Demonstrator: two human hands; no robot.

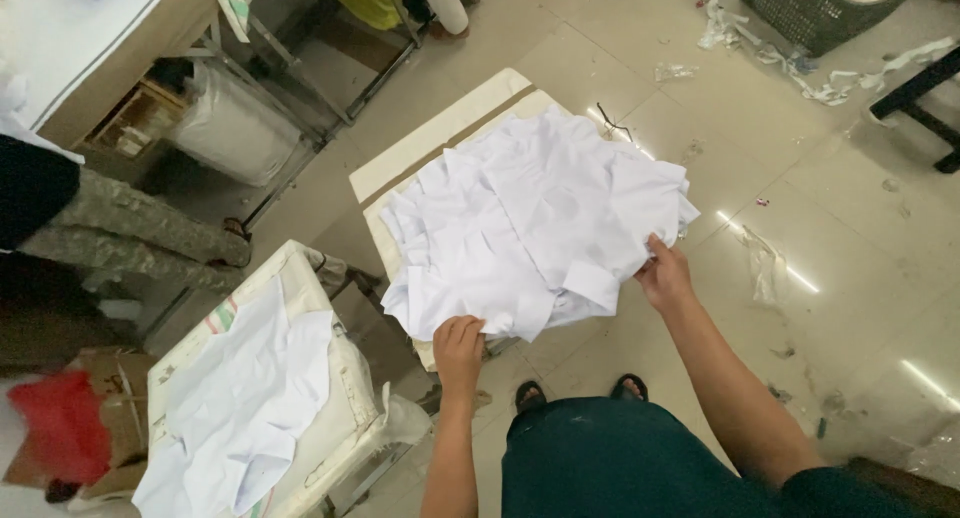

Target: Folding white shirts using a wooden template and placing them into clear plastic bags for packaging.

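While the left hand [459, 340] and right hand [664, 274] both pinch the near edge of the stack of white fabric pieces [530, 228], its top layers lie loose. An uneven pull could slide them off the stool [400, 173].

A small square stand with a cream padded top [400, 173] carries a loose heap of white cut fabric pieces [530, 223], which covers most of it and overhangs the near and right edges. A brown strip crosses the bare far corner. To its left, a second cream-covered stand [340, 398] bears a flatter layer of white cloth [245, 398]. Both stands rest on a pale glossy tiled floor [850, 228], strewn with white fabric scraps [800, 63] and clear plastic bits.
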